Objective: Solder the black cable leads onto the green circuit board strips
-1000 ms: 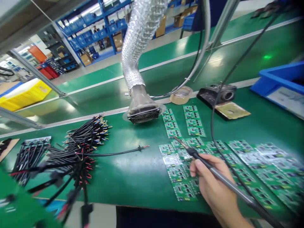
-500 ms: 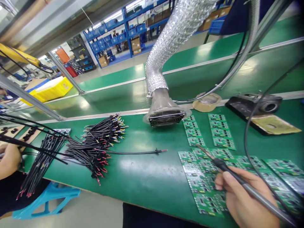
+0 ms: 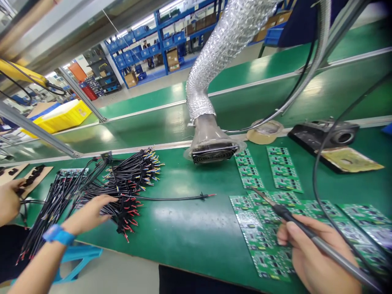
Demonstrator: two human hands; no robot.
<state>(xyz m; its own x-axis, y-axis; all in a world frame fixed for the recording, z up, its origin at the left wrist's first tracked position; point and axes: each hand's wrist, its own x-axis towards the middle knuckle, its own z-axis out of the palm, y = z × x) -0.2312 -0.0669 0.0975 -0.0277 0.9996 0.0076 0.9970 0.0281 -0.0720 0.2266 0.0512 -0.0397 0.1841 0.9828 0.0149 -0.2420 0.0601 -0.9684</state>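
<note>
Soldering iron [image 3: 327, 248], likely light and rigid, is best held by the handle [image 3: 315, 239] my right fingers [image 3: 297, 234] encircle; my left fingers [image 3: 101, 201] gape, empty.

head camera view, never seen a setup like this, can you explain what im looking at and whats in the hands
There is no robot here, just a person's two bare hands, seen from a camera worn on that person's head, looking forward and down. The right hand holds a soldering iron, a pen-like tool whose tip points at the green circuit boards. The left hand, with a blue band at its wrist, is open by a pile of black cables; whether it touches them is hard to tell. All this lies on a green bench. A silvery hose ends in a grille in the middle. The hand at the left edge is another person's.
</note>
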